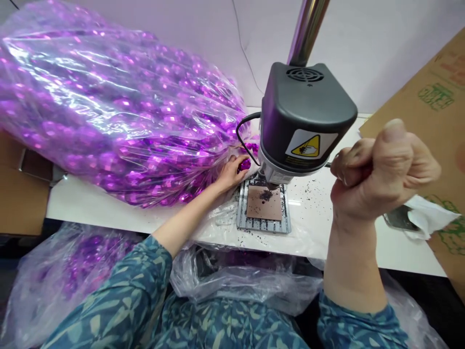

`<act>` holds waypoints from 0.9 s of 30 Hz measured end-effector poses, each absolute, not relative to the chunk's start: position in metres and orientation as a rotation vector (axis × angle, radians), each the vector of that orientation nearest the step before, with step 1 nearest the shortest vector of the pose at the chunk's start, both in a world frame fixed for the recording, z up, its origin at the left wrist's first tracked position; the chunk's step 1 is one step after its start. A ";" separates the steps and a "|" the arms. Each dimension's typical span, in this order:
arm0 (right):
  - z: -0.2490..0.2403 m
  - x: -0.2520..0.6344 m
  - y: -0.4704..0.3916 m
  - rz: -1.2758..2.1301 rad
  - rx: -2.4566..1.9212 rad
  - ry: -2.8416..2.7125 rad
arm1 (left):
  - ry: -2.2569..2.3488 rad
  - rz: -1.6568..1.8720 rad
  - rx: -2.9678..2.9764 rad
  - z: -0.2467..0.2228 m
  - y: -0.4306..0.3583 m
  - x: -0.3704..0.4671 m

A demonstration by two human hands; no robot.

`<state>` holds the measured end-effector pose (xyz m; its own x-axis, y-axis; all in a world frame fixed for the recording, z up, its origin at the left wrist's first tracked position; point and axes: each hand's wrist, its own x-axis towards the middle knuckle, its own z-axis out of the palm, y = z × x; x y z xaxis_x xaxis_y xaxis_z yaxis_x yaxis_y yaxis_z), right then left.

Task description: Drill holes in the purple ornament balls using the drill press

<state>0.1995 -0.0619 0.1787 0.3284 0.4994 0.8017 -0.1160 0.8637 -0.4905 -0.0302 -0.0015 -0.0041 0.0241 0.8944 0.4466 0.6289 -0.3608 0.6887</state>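
My left hand (231, 173) is at the mouth of a large clear bag of shiny purple faceted pieces (145, 111), its fingers closed on a purple piece (244, 165). My right hand (381, 169) is raised to the right of a black drill press head (308, 111), closed in a fist around something hidden, perhaps the press's handle. Below the drill head a brown square board (264, 203) lies on a grooved metal base (263, 225). Dark shavings and a small hole show on the board.
Shavings are scattered over the white table (312, 213). At the right are a phone (401, 218), crumpled white tissue (430, 215) and a large cardboard box (432, 102). Clear plastic (247, 281) hangs at the front edge. A black cable (240, 131) loops beside the drill head.
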 end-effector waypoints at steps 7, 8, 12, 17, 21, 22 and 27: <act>0.178 0.200 -0.058 0.426 -0.377 -1.168 | 1.399 1.259 2.011 -0.002 -0.037 -0.037; 0.178 0.200 -0.058 0.426 -0.380 -1.172 | 1.360 1.319 1.977 -0.004 -0.041 -0.036; 0.178 0.201 -0.059 0.450 -0.388 -1.182 | 1.269 1.573 1.706 -0.007 -0.063 -0.029; 0.180 0.200 -0.059 0.487 -0.375 -1.133 | 1.073 1.533 1.182 0.005 -0.100 -0.020; 0.180 0.199 -0.058 0.472 -0.380 -1.139 | 0.988 1.379 0.993 0.007 -0.119 -0.014; 0.180 0.199 -0.058 0.465 -0.376 -1.137 | 0.987 1.363 0.994 0.005 -0.120 -0.013; 0.178 0.198 -0.061 0.458 -0.366 -1.167 | 1.049 1.330 1.103 -0.019 -0.113 -0.011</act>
<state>0.1980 -0.0607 0.1778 0.3197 0.5237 0.7897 -0.1538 0.8510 -0.5021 -0.0107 -0.1132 -0.0188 -0.0085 0.9988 0.0484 -0.1854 -0.0491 0.9814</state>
